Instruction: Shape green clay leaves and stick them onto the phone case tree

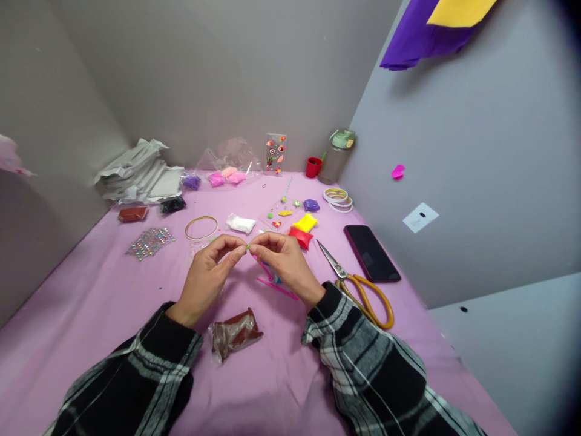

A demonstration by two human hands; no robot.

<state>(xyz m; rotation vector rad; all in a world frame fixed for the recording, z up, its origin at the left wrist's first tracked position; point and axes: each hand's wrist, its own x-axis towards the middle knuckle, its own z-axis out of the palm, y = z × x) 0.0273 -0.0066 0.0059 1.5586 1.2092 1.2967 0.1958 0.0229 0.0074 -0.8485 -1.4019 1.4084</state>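
Above the middle of the pink cloth, my left hand (209, 272) and my right hand (285, 261) meet at their fingertips. Both pinch a tiny green piece (247, 247), mostly covered by the fingers, so its kind is unclear. Pink plastic sticks (278, 288) lie under my right hand, partly hidden by it. Nearer to me rests a brown clay pack (236, 333) in crinkled clear wrap. Just beyond the fingers are a white clay pack (241, 224), a red pack (301, 238) and a yellow pack (305, 223).
Scissors (358, 284) with yellow handles and a dark phone (372, 253) lie at right. White tape rolls (338, 198), a bottle (334, 158) and a red cup (313, 167) stand farther back. At left are a bangle (201, 218), a gem sheet (149, 243) and stacked silvery packets (140, 172).
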